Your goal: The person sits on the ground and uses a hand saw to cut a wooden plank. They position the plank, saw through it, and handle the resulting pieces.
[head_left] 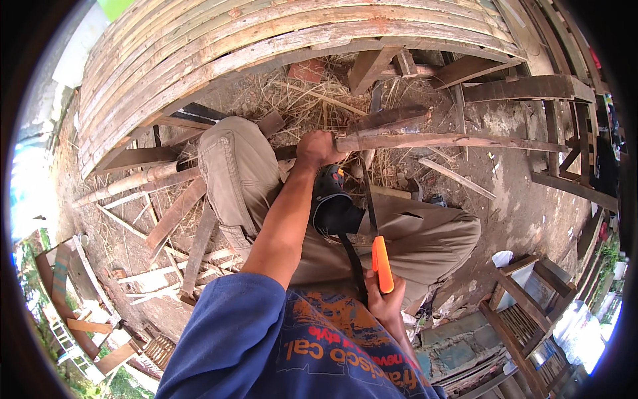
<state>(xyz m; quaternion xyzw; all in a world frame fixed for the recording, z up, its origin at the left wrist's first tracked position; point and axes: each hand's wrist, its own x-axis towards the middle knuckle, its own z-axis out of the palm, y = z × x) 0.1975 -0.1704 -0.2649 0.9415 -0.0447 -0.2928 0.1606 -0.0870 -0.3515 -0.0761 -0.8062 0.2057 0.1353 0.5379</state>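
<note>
My left hand (319,147) is closed round a long, narrow wooden plank (452,140) that runs off to the right in front of me. In my right hand (387,302), close to my lap, is the orange handle of a hand saw (382,263). Its thin dark blade points away from me and reaches the plank just right of my left hand; whether the teeth have cut in cannot be told. A short dark block of wood (389,120) lies right behind the plank. My shoe (329,189) shows below my left hand, between my bent legs.
A slatted wooden bench (266,53) spans the far side. Wood offcuts (176,213) litter the dirt floor at left, with straw (319,100) under the bench. Wooden frames stand at right (531,90) and lower right (525,299).
</note>
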